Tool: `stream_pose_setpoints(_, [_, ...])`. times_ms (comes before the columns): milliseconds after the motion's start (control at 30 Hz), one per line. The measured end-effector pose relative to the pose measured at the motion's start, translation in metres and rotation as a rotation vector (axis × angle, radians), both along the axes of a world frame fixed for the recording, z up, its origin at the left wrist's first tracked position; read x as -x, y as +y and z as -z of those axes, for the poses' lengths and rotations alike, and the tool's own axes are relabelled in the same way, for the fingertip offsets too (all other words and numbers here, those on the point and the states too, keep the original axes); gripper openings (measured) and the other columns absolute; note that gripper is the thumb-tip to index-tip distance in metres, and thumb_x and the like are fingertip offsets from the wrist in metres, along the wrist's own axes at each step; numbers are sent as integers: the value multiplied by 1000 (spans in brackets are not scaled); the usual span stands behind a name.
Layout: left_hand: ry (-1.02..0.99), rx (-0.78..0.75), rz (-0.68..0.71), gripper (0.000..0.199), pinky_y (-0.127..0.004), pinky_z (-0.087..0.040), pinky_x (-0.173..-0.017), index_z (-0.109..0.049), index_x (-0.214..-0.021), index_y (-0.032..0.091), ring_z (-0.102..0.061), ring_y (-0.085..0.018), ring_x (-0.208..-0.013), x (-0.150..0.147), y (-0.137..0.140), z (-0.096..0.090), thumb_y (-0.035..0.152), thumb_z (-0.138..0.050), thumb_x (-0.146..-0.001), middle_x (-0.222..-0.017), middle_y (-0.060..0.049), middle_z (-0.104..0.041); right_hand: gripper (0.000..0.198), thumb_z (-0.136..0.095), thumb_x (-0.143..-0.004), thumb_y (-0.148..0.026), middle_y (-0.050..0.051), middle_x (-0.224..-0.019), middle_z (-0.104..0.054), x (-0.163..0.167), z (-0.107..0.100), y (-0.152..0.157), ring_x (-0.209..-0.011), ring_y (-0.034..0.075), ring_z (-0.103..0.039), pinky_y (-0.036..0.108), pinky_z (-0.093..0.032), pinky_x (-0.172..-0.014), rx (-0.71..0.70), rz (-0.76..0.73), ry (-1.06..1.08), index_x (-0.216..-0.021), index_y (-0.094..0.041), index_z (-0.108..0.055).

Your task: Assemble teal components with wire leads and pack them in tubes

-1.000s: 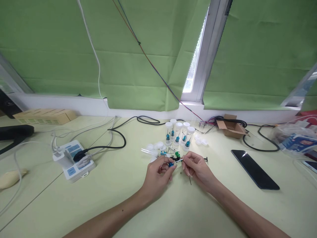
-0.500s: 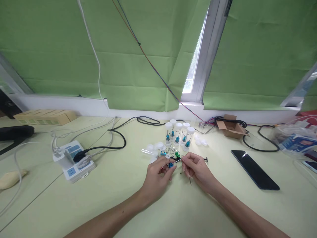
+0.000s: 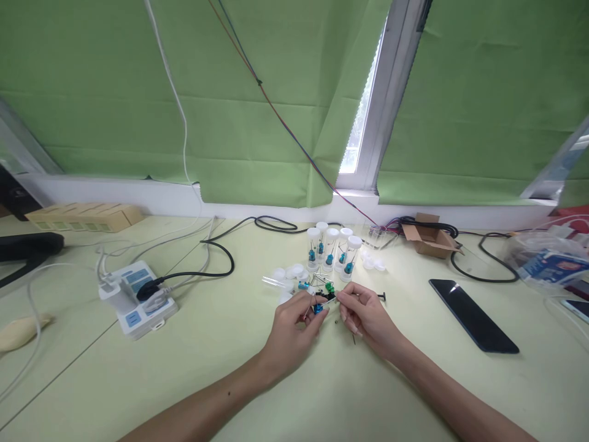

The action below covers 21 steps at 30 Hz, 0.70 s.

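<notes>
Between the thumb and fingers of my left hand [image 3: 291, 324] is a small blue part [image 3: 318, 309] with thin metal wires sticking out. My right hand [image 3: 368, 314] pinches the end of a thin metal rod [image 3: 329, 301] that reaches to the blue part. A short thin dark rod [image 3: 354, 339] shows below my right fingers; whether they touch it I cannot tell. Just beyond my hands lie a green part [image 3: 329, 286], black pieces and another blue part [image 3: 304, 285]. Several clear tubes [image 3: 329, 250] with white caps stand behind, each with a blue piece inside.
White caps [image 3: 297, 270] lie left of the tubes, more to their right. A black phone [image 3: 473, 315] rests at the right, with an open cardboard box [image 3: 430, 236] behind it. A power strip [image 3: 142, 301] with plugs and cables sits at the left.
My left hand has tilted the blue part slightly, and it sits a little lower. The right hand still pinches the rod, almost unmoved.
</notes>
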<state>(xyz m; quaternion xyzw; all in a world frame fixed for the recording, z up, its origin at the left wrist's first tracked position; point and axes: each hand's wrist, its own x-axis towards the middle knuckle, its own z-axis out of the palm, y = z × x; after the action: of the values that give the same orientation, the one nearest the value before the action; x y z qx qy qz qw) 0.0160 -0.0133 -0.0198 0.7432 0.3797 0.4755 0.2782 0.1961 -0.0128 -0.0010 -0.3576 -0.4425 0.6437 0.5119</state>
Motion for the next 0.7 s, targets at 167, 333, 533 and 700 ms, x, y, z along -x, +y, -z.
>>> stream_pose_setpoints(167, [0,-26,1,16,-23,-46,-54,-70,-99,19,-54,-11,-58,0,-1,-1,27,-60,-89,-74,-1,-55,36,-77,-75,-42,-5,-48,-60,1,0,0,-28,4,-38,14,-25,-28,10,-8,4,-68,-18,-51])
stream_pose_setpoints(333, [-9,-42,-8,14,-23,-43,-53,-70,-95,18,-52,-11,-59,-1,0,-5,27,-61,-88,-72,-1,-54,34,-76,-77,-42,-4,-50,-61,1,2,1,-28,4,-41,14,-26,-27,19,-27,33,-69,-18,-53])
stream_pose_setpoints(533, [-28,23,-15,14,-23,-43,-52,-70,-92,18,-52,-10,-56,-1,-3,-7,28,-62,-88,-71,0,-54,26,-76,-80,-37,-2,-62,-64,-1,4,2,-39,4,-48,14,-36,-36,-38,-23,99,-77,-16,-60])
stream_pose_setpoints(700, [-109,103,-6,14,-22,-43,-49,-68,-89,17,-53,-9,-51,-2,-4,-11,30,-62,-88,-74,0,-54,22,-74,-82,-36,-1,-71,-64,-3,5,3,-46,4,-50,15,-38,-40,-38,-40,158,-88,-17,-67])
